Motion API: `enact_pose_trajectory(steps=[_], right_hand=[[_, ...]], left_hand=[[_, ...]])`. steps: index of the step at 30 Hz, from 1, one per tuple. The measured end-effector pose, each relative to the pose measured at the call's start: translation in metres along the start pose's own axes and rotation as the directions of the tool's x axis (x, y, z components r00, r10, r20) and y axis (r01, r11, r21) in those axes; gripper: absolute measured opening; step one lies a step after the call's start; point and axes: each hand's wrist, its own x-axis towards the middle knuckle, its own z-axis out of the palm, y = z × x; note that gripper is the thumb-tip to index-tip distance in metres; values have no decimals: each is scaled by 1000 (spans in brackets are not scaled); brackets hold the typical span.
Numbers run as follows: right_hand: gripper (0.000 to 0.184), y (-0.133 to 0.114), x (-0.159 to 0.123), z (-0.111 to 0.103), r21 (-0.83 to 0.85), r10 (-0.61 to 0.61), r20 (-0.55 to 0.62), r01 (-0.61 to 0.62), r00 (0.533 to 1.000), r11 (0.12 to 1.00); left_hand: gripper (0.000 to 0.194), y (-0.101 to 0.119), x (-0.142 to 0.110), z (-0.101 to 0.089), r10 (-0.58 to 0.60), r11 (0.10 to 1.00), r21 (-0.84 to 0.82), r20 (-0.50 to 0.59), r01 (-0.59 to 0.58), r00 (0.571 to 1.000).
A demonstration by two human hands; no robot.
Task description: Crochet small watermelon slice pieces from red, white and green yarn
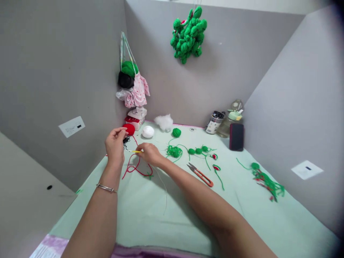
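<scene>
My right hand [149, 153] grips a crochet hook [136, 151] with a yellow handle, its metal tip pointing left toward my other hand. The fingertips of my left hand [115, 143] are pinched together in front of a red yarn ball [130, 129]; what they hold is too small to make out. Between and below the hands, a loose red yarn strand [131, 168] curls over the cloth. Some black yarn [126, 141] lies beside my left wrist. A thin pale thread [165, 193] trails down from under my right hand.
Orange thread snips [200, 175] lie right of my right hand, near crocheted green pieces [198, 151]. Behind are a white yarn ball [148, 132], stuffing [163, 122], a green ball [176, 132] and tangled green yarn [174, 152]. A phone [237, 137] leans at the right.
</scene>
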Motion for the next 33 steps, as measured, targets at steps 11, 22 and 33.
enact_pose_trajectory(steps=[11,22,33], right_hand=[[18,41,-89,-82,438,27,-248,87,968,894],[41,31,-166,-83,712,274,-273,2,922,702],[59,43,-167,-52,971,413,-60,-42,909,233]], left_hand=[[21,24,-55,25,-140,990,80,730,119,669],[26,14,-125,65,-200,943,-71,662,325,722],[24,37,-161,73,-173,949,-110,599,295,782]])
